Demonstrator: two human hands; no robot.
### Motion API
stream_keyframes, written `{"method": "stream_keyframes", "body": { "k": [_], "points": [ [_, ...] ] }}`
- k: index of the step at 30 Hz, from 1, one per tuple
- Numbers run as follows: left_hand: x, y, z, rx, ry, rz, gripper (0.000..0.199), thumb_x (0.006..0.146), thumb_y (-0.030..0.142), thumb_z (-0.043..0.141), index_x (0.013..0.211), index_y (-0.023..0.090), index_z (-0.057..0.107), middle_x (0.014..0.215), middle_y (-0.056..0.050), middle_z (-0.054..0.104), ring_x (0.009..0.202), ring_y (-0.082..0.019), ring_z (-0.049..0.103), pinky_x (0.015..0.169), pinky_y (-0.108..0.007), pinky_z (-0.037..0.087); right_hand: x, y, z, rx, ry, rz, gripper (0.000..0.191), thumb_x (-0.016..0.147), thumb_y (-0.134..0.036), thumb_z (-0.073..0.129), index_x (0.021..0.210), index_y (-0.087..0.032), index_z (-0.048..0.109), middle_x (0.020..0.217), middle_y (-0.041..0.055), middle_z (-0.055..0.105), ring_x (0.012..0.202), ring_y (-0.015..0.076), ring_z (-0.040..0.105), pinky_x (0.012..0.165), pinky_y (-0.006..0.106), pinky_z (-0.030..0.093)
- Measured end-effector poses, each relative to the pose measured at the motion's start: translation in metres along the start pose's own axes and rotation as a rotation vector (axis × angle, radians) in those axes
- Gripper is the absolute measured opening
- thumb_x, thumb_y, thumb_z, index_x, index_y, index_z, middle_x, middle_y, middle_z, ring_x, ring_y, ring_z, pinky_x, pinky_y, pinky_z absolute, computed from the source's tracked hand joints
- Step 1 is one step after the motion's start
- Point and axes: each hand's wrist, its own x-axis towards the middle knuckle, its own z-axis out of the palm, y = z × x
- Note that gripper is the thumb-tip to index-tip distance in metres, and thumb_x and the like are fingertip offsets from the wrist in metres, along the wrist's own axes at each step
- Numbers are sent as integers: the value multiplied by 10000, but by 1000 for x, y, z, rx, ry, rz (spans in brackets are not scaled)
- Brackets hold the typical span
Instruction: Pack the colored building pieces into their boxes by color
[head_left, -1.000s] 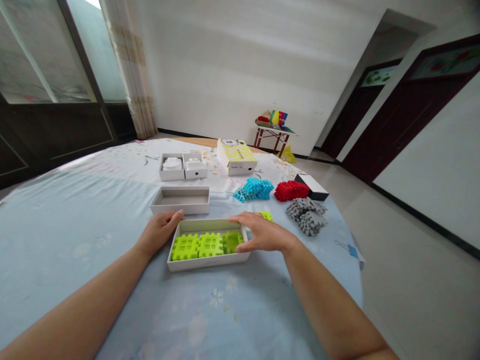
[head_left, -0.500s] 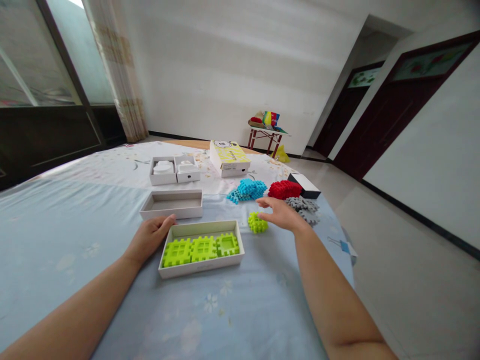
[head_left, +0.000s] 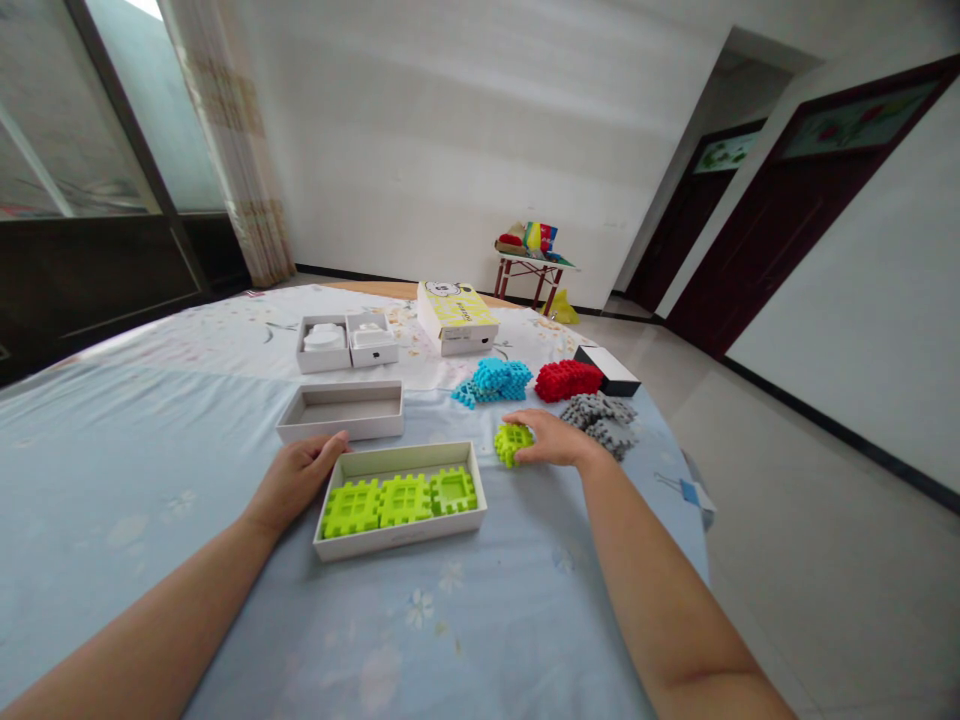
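Bends the right hand (head_left: 551, 440) around a green stack (head_left: 508, 442), thumb low on the near side, fingers over the top, pinching it; cannot tell how hard. Has that stack on the cloth (head_left: 510, 620), just right of the tray (head_left: 401, 540) and not touching it. Rests the left hand (head_left: 296, 478) by the tray's back left corner, thumb pointing at the corner, other fingers curled down and partly hidden; cannot tell about a grip there. Inside the tray, three green tiles (head_left: 405, 497) in a row, side by side, close to the near wall. Just behind the tray and a bit left, a white box (head_left: 379, 427). Farther behind the tray, also left, two small boxes (head_left: 328, 361) side by side, with white things (head_left: 325, 336) in them. Far behind the tray, a bit right, a yellow box (head_left: 456, 308). Behind the tray and to the right, a blue pile (head_left: 501, 377), then a red pile (head_left: 568, 381), with a black and white box (head_left: 611, 370) next to the red. Right of the tray, past the green stack, a grey pile (head_left: 598, 415). Farther right of the tray, near the cloth's edge, a blue clip (head_left: 688, 491). Way behind the tray, a little table (head_left: 534, 262) with bright things (head_left: 536, 238) on top and a yellow bag (head_left: 562, 307) beside it.
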Motion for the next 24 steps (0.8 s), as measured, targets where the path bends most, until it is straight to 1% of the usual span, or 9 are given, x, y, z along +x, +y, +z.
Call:
{"method": "stream_keyframes", "body": {
  "k": [4, 6, 9, 11, 13, 16, 20, 24],
  "points": [
    [0, 0, 0, 12, -2, -11, 464, 760, 558, 399, 602, 170, 598, 512, 6, 601, 520, -150, 541, 479, -211, 394, -1, 1, -4, 96, 66, -19, 626, 598, -248, 706, 1188, -164, 514, 1158, 93, 560, 1050, 235, 516, 939, 389, 369],
    [0, 1, 0, 25, -10, -8, 474, 771, 559, 381, 603, 168, 590, 508, 8, 595, 517, -149, 539, 482, -212, 395, -1, -5, -7, 150, 126, -35, 606, 625, -288, 697, 1188, -160, 510, 1153, 99, 562, 1035, 225, 527, 929, 385, 382],
    [-1, 3, -1, 33, -13, 6, 482, 782, 555, 367, 605, 167, 589, 502, 12, 589, 514, -148, 536, 486, -213, 391, -3, -29, -12, 193, 226, -107, 613, 671, -332, 669, 1230, -178, 467, 1183, 100, 538, 1059, 212, 513, 939, 376, 374],
    [-1, 4, -1, 35, -7, 22, 473, 782, 546, 371, 603, 170, 594, 504, 13, 591, 519, -149, 536, 487, -211, 385, -5, -53, -14, 193, 239, -199, 619, 691, -339, 656, 1255, -210, 436, 1212, 86, 517, 1083, 203, 495, 949, 370, 362],
    [-1, 3, -1, 36, 2, 31, 461, 779, 536, 380, 596, 174, 598, 503, 14, 593, 522, -148, 534, 485, -209, 379, -8, -76, -13, 146, 184, -304, 601, 701, -325, 648, 1254, -219, 437, 1227, 80, 509, 1125, 203, 458, 973, 370, 331],
    [-1, 2, 0, 41, 9, 23, 453, 772, 535, 389, 593, 176, 599, 500, 11, 594, 524, -150, 531, 484, -210, 376, -10, -99, -7, 70, 87, -362, 610, 693, -303, 654, 1257, -221, 435, 1212, 82, 519, 1143, 215, 435, 977, 388, 310],
    [0, 2, -1, 37, -5, 22, 474, 775, 553, 374, 603, 170, 593, 511, 8, 596, 533, -153, 532, 493, -215, 384, -11, -104, 3, 11, -7, -347, 620, 672, -275, 670, 1247, -214, 445, 1191, 83, 531, 1122, 219, 446, 956, 387, 324],
    [-1, 2, 0, 34, -3, 18, 491, 776, 573, 367, 605, 168, 587, 510, 11, 590, 529, -152, 532, 493, -215, 386, -11, -102, 4, 17, -57, -335, 665, 658, -318, 686, 1264, -230, 425, 1220, 82, 515, 1142, 225, 436, 971, 394, 310]
  ]
}}
